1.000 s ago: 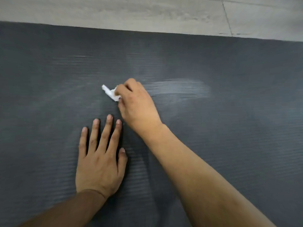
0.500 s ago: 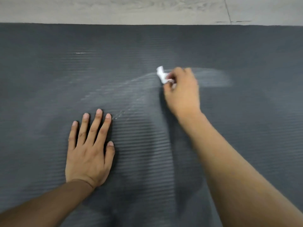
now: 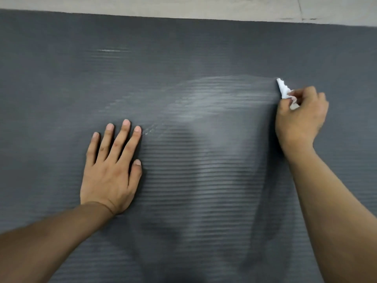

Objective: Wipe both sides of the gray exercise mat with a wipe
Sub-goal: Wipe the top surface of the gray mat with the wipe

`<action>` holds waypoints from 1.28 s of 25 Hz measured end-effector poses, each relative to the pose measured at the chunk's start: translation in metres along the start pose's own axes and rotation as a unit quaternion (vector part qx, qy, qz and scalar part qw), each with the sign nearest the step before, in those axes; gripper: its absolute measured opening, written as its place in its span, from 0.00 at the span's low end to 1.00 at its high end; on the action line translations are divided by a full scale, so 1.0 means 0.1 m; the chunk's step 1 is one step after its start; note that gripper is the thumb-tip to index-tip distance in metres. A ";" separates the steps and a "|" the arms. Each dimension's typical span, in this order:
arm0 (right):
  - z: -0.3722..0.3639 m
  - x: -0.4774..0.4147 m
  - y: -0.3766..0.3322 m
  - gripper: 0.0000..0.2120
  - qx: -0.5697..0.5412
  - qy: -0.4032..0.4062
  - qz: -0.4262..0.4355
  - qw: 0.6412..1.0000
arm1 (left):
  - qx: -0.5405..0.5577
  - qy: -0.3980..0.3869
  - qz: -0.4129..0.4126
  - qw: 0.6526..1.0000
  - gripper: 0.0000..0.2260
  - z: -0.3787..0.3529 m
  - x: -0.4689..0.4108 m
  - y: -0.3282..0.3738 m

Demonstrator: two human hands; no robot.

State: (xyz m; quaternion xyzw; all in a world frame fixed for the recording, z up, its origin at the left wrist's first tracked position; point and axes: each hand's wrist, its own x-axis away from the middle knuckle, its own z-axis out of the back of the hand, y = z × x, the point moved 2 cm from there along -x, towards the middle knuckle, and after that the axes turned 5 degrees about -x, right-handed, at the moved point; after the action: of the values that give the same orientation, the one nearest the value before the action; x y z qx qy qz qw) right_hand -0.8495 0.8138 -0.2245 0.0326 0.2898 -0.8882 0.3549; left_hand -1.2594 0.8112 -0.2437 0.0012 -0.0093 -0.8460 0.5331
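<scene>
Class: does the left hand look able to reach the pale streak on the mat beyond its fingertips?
Probably yes. The left hand lies flat, holding nothing, and only bare gray exercise mat lies between it and the pale streak. The right hand, gripping the wipe, is off to the side.

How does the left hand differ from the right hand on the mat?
The left hand lies flat, fingers straight and spread; the right hand is curled. The left hand holds nothing; the right hand pinches the white wipe. Both are on the gray mat.
</scene>
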 end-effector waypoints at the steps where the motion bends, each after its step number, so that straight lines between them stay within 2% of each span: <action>1: -0.02 0.04 -0.02 0.13 -0.008 0.006 0.008 1.000 | -0.002 -0.002 0.001 1.000 0.29 0.00 0.01 -0.01; 5: -0.09 0.21 -0.25 0.13 0.027 0.001 0.023 0.999 | 0.002 -0.007 -0.010 1.000 0.30 0.00 -0.01 -0.05; 7: -0.23 0.64 -0.73 0.10 -0.017 -0.022 0.105 0.994 | 0.003 -0.002 -0.010 1.000 0.30 -0.02 -0.02 -0.04; 10: -0.38 1.64 -1.43 0.07 -0.115 -0.113 0.247 0.955 | 0.012 0.007 -0.009 1.000 0.29 -0.04 0.00 -0.04; 12: -0.38 2.01 -1.53 0.09 -0.149 -0.147 0.278 0.937 | 0.016 0.011 -0.004 1.000 0.29 -0.02 -0.01 -0.07; 15: -0.36 2.01 -1.43 0.09 -0.151 -0.105 0.263 0.947 | 0.066 0.004 0.017 0.998 0.27 0.10 0.04 -0.03; 18: -0.42 2.04 -1.46 0.09 -0.123 -0.070 0.272 0.952 | 0.094 0.015 0.073 0.993 0.25 0.16 0.60 -0.14; 21: -0.41 2.04 -1.53 0.09 -0.089 -0.069 0.255 0.960 | 0.065 -0.060 0.095 0.992 0.33 0.26 1.30 -0.51; 23: -0.43 2.13 -1.70 0.10 -0.071 -0.067 0.184 0.978 | 0.052 -0.164 0.074 0.982 0.44 0.35 1.44 -0.81; 24: -0.44 2.28 -1.87 0.10 -0.080 -0.080 0.177 0.978 | 0.046 -0.229 0.052 0.971 0.51 0.37 1.42 -0.90; 26: -0.47 2.72 -2.34 0.10 -0.103 -0.147 0.283 0.942 | 0.016 -0.325 0.019 0.945 0.61 0.42 1.31 -0.93; 28: -0.49 3.13 -2.61 0.08 -0.083 -0.231 0.433 0.868 | 0.002 -0.345 0.022 0.938 0.63 0.46 1.23 -0.86; 29: -0.49 3.09 -2.60 0.07 -0.066 -0.252 0.480 0.838 | 0.000 -0.350 0.028 0.936 0.63 0.47 1.22 -0.84; 30: -0.47 2.88 -2.49 0.06 -0.053 -0.245 0.497 0.831 | 0.000 -0.355 0.033 0.934 0.63 0.49 1.20 -0.82; 31: -0.44 2.59 -2.28 0.06 -0.026 -0.214 0.481 0.850 | -0.001 -0.363 0.036 0.931 0.63 0.50 1.20 -0.82; 32: -0.37 2.25 -1.99 0.07 0.012 -0.182 0.426 0.886 | -0.004 -0.367 0.036 0.929 0.63 0.50 1.20 -0.82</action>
State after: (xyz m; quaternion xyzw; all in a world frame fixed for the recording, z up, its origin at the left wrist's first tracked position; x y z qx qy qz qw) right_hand -1.1522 0.8116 -0.2165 -0.0047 0.1681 -0.6452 0.7453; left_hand -1.3858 0.7391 -0.1940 -0.3120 -0.2016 -0.7672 0.5229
